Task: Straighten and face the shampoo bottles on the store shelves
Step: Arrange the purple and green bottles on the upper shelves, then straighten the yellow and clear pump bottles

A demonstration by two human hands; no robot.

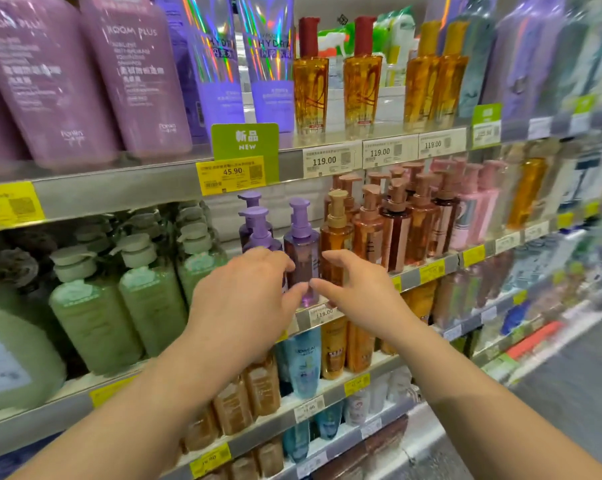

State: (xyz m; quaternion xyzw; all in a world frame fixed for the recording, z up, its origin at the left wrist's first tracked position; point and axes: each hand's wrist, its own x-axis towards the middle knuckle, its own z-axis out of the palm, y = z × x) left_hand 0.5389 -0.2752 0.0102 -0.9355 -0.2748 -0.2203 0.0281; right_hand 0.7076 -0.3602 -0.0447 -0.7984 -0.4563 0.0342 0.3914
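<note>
- Both hands reach toward the middle shelf (427, 268): the left hand (247, 299) and the right hand (355, 289) flank a purple pump bottle (301, 251), fingers loosely spread and grasping nothing, thumbs nearly meeting in front of it.
- That purple bottle stands upright at the shelf's front edge, just beside an amber pump bottle (336, 244) on its right.
- Green pump bottles (147, 299) fill the shelf's left part.
- Above sits a green "NEW" tag (246, 140).
</note>
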